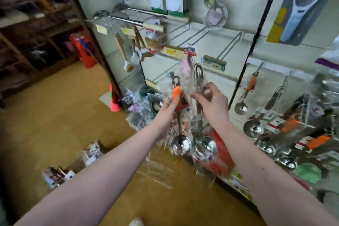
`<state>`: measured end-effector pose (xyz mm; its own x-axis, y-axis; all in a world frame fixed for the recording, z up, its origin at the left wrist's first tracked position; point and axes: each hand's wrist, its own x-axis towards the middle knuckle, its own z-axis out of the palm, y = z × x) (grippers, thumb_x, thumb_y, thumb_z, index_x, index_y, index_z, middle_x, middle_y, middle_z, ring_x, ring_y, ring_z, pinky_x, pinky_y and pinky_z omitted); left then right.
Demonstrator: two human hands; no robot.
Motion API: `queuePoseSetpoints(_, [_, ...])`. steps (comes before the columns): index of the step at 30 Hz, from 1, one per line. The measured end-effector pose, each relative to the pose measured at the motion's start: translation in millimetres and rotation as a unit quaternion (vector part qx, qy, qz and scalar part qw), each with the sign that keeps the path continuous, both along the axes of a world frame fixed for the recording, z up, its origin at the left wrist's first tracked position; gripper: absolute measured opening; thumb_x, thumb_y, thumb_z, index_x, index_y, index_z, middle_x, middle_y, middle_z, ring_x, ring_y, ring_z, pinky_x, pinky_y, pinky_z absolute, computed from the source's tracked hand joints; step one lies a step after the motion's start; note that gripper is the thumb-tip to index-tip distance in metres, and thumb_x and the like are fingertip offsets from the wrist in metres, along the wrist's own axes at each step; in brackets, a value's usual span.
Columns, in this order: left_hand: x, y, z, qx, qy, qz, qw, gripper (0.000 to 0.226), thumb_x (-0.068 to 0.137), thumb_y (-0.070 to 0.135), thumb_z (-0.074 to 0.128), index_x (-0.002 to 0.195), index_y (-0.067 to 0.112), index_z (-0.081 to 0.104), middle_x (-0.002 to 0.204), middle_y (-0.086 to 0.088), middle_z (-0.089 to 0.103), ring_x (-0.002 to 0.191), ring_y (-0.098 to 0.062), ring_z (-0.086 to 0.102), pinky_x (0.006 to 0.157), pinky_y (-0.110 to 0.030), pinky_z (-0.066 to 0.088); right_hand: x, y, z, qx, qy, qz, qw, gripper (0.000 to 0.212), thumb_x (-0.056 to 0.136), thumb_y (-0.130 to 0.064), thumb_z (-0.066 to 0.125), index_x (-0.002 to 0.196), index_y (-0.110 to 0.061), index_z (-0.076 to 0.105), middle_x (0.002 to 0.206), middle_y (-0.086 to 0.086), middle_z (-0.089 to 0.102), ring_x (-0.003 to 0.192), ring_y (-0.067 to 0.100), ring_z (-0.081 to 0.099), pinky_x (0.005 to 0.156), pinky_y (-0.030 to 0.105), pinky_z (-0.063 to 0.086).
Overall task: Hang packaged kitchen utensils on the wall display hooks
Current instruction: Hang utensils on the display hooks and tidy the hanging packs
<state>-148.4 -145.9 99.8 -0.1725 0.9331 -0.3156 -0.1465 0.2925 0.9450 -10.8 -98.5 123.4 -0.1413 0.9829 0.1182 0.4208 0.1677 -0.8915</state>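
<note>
Two bare forearms reach from the near edge to an orange-handled ladle and, just right of it, a steel-handled ladle, both in clear wrap and nearly upright, loops up towards the far wall, bowls down. Bare wire hooks and a price tag holder jut from the wall panel just above and beyond them, packaged scoops hang to the right, and loose packets lie on the floor at near left. The left hand is curled round the orange handle, while the right hand pinches the steel-handled ladle's wrap below its loop, thumb against fingers.
</note>
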Motion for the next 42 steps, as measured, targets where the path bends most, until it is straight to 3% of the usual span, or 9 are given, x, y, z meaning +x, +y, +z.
queuePoseSetpoints(3, [-28, -11, 4, 0.002, -0.004, 0.029, 1.0, 0.027, 0.084, 0.023, 0.067, 0.107, 0.012, 0.057, 0.088, 0.0, 0.068, 0.078, -0.014, 0.061, 0.071, -0.025, 0.046, -37, -2, 3, 0.024, 0.006, 0.029, 0.999, 0.034, 0.083, -0.039, 0.068, 0.11, -0.019, 0.059, 0.089, 0.0, 0.068, 0.082, 0.021, 0.065, 0.08, 0.04, 0.053])
queuePoseSetpoints(8, [-81, -44, -4, 0.008, 0.121, 0.073, 0.99, 0.027, 0.079, -0.012, 0.059, 0.104, -0.006, 0.052, 0.069, 0.002, 0.05, 0.051, 0.003, 0.052, 0.054, -0.011, 0.041, -105, -13, 1, 0.052, 0.0, 0.071, 0.996, 0.023, 0.084, -0.039, 0.067, 0.1, -0.026, 0.056, 0.081, 0.0, 0.065, 0.078, 0.022, 0.062, 0.076, 0.043, 0.052])
queuePoseSetpoints(11, [-113, -72, -7, 0.023, 0.114, 0.125, 0.985, 0.013, 0.09, -0.002, 0.058, 0.1, 0.005, 0.06, 0.077, 0.005, 0.061, 0.068, -0.001, 0.058, 0.076, -0.019, 0.047, -148, -27, 1, 0.062, -0.001, 0.098, 0.993, 0.025, 0.083, -0.042, 0.067, 0.098, -0.025, 0.057, 0.08, -0.007, 0.062, 0.078, 0.018, 0.061, 0.076, 0.038, 0.05])
queuePoseSetpoints(17, [-187, -126, -2, 0.04, 0.07, 0.177, 0.981, 0.009, 0.098, 0.018, 0.05, 0.097, 0.02, 0.059, 0.087, -0.015, 0.066, 0.064, -0.007, 0.053, 0.071, -0.042, 0.048, -240, -67, 9, 0.024, 0.029, 0.149, 0.988, 0.035, 0.081, -0.049, 0.067, 0.103, -0.021, 0.06, 0.095, -0.004, 0.067, 0.088, 0.016, 0.063, 0.086, 0.042, 0.051])
queuePoseSetpoints(20, [-232, -151, -3, 0.076, 0.048, 0.163, 0.982, 0.017, 0.093, 0.006, 0.057, 0.102, 0.02, 0.053, 0.095, -0.001, 0.064, 0.078, -0.005, 0.061, 0.077, -0.025, 0.053, -290, -91, 14, 0.0, 0.041, 0.166, 0.985, 0.051, 0.081, -0.052, 0.067, 0.117, -0.017, 0.058, 0.109, -0.002, 0.067, 0.1, 0.017, 0.062, 0.095, 0.044, 0.048])
queuePoseSetpoints(24, [-290, -182, -11, 0.072, 0.058, 0.177, 0.98, 0.045, 0.074, -0.012, 0.071, 0.101, 0.018, 0.053, 0.105, -0.01, 0.068, 0.102, -0.024, 0.066, 0.091, -0.04, 0.053, -355, -124, 19, -0.023, 0.06, 0.183, 0.981, 0.055, 0.079, -0.05, 0.068, 0.118, -0.013, 0.059, 0.108, 0.0, 0.067, 0.099, 0.017, 0.063, 0.095, 0.043, 0.048])
queuePoseSetpoints(28, [-333, -206, -19, 0.061, 0.086, 0.243, 0.964, 0.037, 0.077, 0.0, 0.075, 0.099, 0.021, 0.056, 0.102, -0.004, 0.072, 0.097, -0.016, 0.068, 0.09, -0.042, 0.054, -410, -150, 15, -0.051, 0.071, 0.21, 0.974, 0.086, 0.064, -0.072, 0.065, 0.126, -0.013, 0.054, 0.12, 0.002, 0.064, 0.112, 0.022, 0.059, 0.101, 0.046, 0.044])
queuePoseSetpoints(33, [-375, -232, -30, 0.057, 0.057, 0.277, 0.957, 0.037, 0.073, 0.012, 0.08, 0.101, 0.021, 0.057, 0.103, 0.0, 0.072, 0.1, -0.017, 0.067, 0.093, -0.041, 0.052, -460, -167, 7, -0.099, 0.054, 0.248, 0.962, 0.069, 0.079, -0.051, 0.069, 0.131, -0.011, 0.047, 0.124, 0.0, 0.059, 0.115, 0.021, 0.056, 0.097, 0.034, 0.042])
queuePoseSetpoints(42, [-422, -248, -46, 0.059, 0.019, 0.332, 0.941, 0.037, 0.078, 0.005, 0.075, 0.109, 0.016, 0.058, 0.1, 0.001, 0.072, 0.091, -0.01, 0.069, 0.073, -0.02, 0.053, -514, -174, -8, -0.116, -0.005, 0.334, 0.935, 0.087, 0.075, -0.06, 0.065, 0.139, -0.009, 0.036, 0.127, 0.004, 0.057, 0.116, 0.022, 0.054, 0.099, 0.037, 0.043])
